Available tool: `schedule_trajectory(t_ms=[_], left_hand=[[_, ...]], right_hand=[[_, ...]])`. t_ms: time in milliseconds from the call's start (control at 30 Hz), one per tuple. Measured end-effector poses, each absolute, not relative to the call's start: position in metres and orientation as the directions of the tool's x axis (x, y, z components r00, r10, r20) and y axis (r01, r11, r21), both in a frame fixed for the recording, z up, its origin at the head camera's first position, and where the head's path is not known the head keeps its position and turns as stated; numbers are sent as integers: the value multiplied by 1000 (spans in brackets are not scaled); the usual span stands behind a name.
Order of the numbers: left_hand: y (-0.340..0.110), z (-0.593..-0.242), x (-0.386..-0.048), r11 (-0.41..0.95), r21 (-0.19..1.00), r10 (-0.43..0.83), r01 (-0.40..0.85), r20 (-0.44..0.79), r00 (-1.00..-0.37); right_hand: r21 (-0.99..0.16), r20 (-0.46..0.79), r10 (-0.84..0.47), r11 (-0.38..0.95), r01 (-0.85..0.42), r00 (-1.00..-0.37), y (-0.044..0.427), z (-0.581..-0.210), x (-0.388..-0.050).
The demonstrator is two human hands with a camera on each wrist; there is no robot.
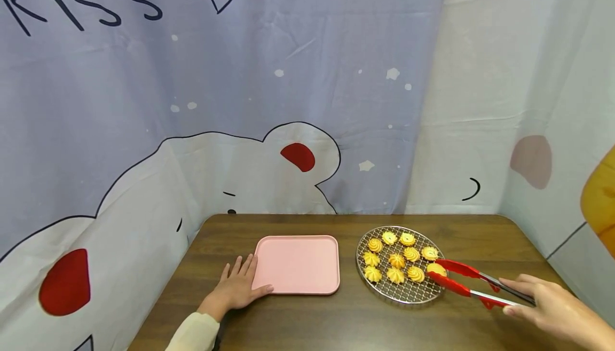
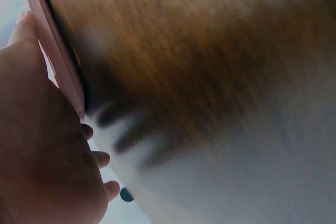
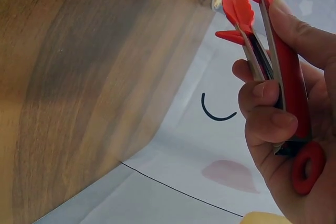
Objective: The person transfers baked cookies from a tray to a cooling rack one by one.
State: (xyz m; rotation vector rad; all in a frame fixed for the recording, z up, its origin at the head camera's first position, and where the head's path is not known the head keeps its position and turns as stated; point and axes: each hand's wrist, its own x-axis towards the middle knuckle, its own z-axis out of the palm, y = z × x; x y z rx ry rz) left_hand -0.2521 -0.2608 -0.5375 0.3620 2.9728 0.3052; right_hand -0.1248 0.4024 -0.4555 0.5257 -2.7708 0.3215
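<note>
My right hand grips red-tipped metal tongs, also plain in the right wrist view, where its fingers wrap round the tongs' handles. The tongs' red tips lie on either side of a yellow piped cookie at the right edge of a round wire rack; whether they touch it I cannot tell. Several more swirled cookies sit on the rack. My left hand, fingers straight, rests at the left edge of a pink rectangular tray. In the left wrist view the thumb lies along the tray's rim.
Tray and rack stand side by side on a brown wooden table, the rack on the right. A printed cloth curtain hangs behind the table and along its sides.
</note>
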Motion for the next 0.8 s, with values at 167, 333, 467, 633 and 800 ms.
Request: schedule_trajectory(t_ms=[167,333,467,633,800], left_hand=[[-259,-530,-249,954,207,246,216,-128,-961],[-256,-520,-244,949,231,251,214,-144,-957],[-255,-521,-244,952,228,245,206,-158,-956],[-257,-528,-245,945,246,253,218,-121,-960],[-258,-528,-246,947,239,248,216,-113,-962]], right_hand=[[-159,313,-318,912,-379,-895,402,-454,-128],[-154,318,-337,904,-399,-886,401,-454,-130],[-157,312,-337,904,-398,-888,400,-453,-131],[-160,301,-339,904,-398,-891,399,-452,-131],[-175,317,-342,896,-409,-885,398,-451,-132]])
